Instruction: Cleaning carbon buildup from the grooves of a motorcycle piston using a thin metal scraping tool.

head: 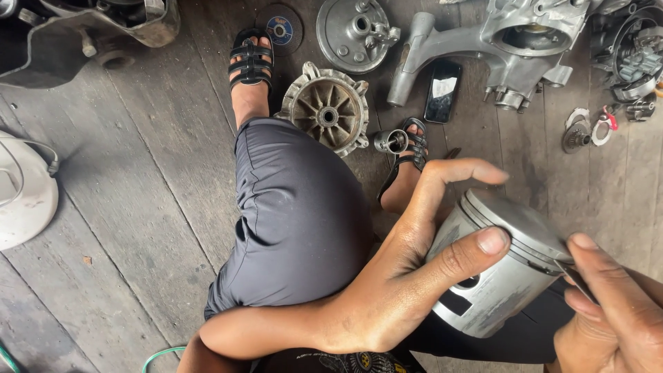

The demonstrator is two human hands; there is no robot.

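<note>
Gripping a grey, scuffed metal piston (501, 266), the left hand (407, 276) wraps it; right hand (608, 304) pinches its grooved rim.

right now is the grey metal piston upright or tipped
Tipped. The grey metal piston leans, crown up and to the right, open skirt down-left, held in the left hand.

Head cam, single view | looks steeply down from person's head over lap | hands (414, 276) very near lens, low right | wood floor (138, 207) w/ metal parts farther off, frame top
</note>
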